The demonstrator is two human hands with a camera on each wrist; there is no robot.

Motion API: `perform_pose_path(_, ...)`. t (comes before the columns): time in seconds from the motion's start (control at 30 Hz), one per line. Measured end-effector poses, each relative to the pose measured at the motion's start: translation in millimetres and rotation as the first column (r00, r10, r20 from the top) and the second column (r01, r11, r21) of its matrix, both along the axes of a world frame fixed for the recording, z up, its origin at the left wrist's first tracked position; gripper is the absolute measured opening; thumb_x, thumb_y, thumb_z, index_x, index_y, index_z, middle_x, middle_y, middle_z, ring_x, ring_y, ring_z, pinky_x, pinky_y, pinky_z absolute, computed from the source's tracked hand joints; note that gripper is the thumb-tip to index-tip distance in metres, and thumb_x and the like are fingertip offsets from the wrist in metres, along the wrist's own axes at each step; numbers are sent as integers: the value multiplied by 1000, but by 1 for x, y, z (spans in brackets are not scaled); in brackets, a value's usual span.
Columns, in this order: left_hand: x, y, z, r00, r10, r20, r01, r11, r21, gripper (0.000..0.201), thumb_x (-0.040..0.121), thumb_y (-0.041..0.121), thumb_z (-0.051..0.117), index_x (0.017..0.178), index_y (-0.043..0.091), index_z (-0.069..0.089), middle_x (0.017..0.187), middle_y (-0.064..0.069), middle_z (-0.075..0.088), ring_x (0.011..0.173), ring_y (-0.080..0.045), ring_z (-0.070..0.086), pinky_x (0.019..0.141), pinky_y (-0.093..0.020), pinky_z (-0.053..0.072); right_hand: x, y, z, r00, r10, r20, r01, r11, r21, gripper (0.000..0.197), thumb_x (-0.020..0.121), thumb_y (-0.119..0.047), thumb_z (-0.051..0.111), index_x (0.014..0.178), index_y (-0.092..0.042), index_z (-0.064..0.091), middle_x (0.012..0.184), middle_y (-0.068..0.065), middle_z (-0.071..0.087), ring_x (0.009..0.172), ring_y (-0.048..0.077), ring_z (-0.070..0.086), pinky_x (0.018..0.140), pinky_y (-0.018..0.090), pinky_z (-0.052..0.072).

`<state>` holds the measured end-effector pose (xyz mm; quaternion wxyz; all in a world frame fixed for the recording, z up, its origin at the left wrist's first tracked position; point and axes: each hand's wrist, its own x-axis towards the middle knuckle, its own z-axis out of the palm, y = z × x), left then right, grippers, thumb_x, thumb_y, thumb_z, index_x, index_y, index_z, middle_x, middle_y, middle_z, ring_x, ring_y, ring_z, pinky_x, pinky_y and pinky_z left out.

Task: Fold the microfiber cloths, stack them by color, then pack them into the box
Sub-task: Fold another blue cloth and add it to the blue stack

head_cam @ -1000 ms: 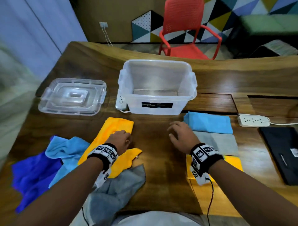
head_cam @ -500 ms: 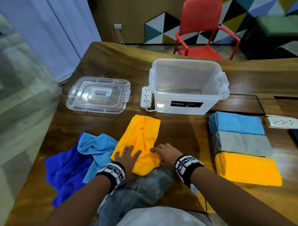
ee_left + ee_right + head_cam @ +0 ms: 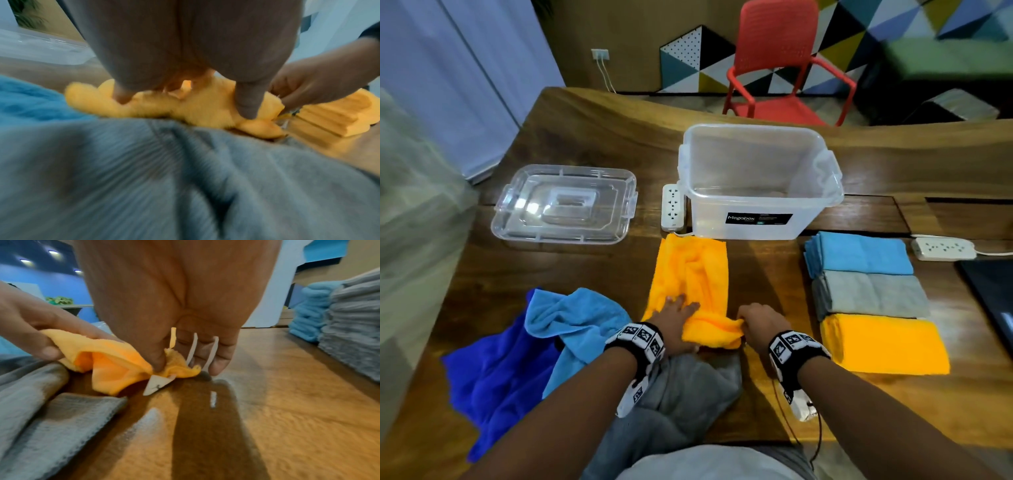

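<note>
The right hand (image 3: 180,308) is pinching the near right corner of the loose orange cloth (image 3: 690,274) between thumb and curled fingers (image 3: 220,360), with the cloth's white tag (image 3: 156,384) poking out just below the pinch, close to the wooden table (image 3: 592,144). The left hand (image 3: 674,325) is holding the cloth's near left part, fingers stretching forward over the top and thumb (image 3: 246,100) pressing down into the pile, so the near edge is bunching up between the two hands. The rest of the cloth is lying flat and rumpled, reaching away towards the clear plastic box (image 3: 756,181) and almost touching its front wall. A crumpled grey cloth (image 3: 688,387) is lying directly under the wrists, and folded light blue (image 3: 859,253), grey (image 3: 873,294) and orange stacks (image 3: 883,346) are sitting in a row to the right.
</note>
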<state>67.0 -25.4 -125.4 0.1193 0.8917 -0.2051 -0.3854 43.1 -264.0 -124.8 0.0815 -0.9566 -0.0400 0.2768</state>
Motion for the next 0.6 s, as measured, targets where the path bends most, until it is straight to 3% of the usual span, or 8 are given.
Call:
perform_pose_path(0.1,3,0,7,998,70,-3,-68,967,-246,93,82,40,75,154,31,17,164,-1,-1,149,-20,9,117,-41,26,2,-8,3,986,-120,114,127,990,-58,34,90,-17,54,124,-24,52,123,2,53,115,27,51,93,43,47)
perform_pose_path(0.17,7,14,12,985,143,94,-114,958,-264,69,86,33,70,146,28,36,160,-2,19,145,-20,23,114,-38,31,6,-8,7,973,-136,188,144,989,-29,38,89,-16,52,127,-24,51,127,3,49,117,28,47,95,43,44)
perform_pose_path(0.23,12,39,20,940,180,291,-146,980,-135,41,89,32,63,129,30,54,143,-1,42,132,-23,41,104,-39,40,10,1,12,967,-64,248,60,998,24,37,89,-20,54,126,-24,53,129,4,48,116,28,46,95,42,44)
perform_pose_path(0.3,17,69,27,905,183,384,-220,974,56,30,88,31,58,118,30,58,128,1,50,121,-23,46,97,-39,44,14,17,14,965,44,260,-72,993,96,35,89,-22,56,125,-21,56,131,6,49,118,30,46,95,42,45)
perform_pose_path(0.43,11,122,31,950,139,278,-247,882,402,41,83,34,61,123,40,54,133,3,43,129,-25,38,103,-45,34,18,67,19,958,225,179,-269,918,290,29,94,-17,53,123,-15,59,127,9,53,122,30,45,98,42,43)
perform_pose_path(0.5,3,136,30,960,92,264,-215,845,489,42,84,33,59,125,41,53,135,2,41,129,-25,37,102,-47,32,18,94,23,938,319,137,-347,880,323,28,96,-16,52,122,-15,60,126,9,55,121,28,45,99,40,42)
perform_pose_path(0.6,-9,144,31,942,76,327,-246,820,516,24,90,29,53,113,35,60,125,1,51,122,-24,45,99,-46,35,17,128,26,901,408,147,-432,827,360,20,93,-16,52,109,-11,63,112,13,59,111,33,52,92,45,44)
